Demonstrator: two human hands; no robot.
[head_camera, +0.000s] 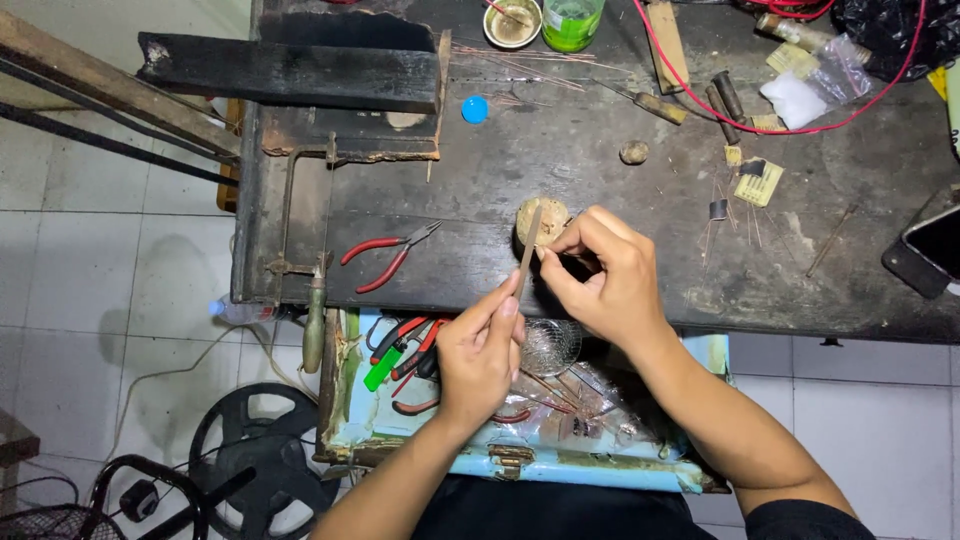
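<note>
My left hand (480, 352) pinches a thin flat metal strip (528, 250), like a small file or blade, that points up toward my right hand. My right hand (603, 272) is closed over something small at the strip's upper end; its fingers hide what it holds. Both hands hover at the front edge of a dark, worn workbench (600, 170). Just behind them lies a round tan cork-like block (543, 220).
Red-handled pliers (388, 252) lie left of the hands. An open drawer (400, 410) below holds more pliers, wires and a glass dish (550, 345). A blue cap (475, 109), green bottle (571, 20), red cable (700, 100), small components (758, 182) and phone (925, 245) are on the bench.
</note>
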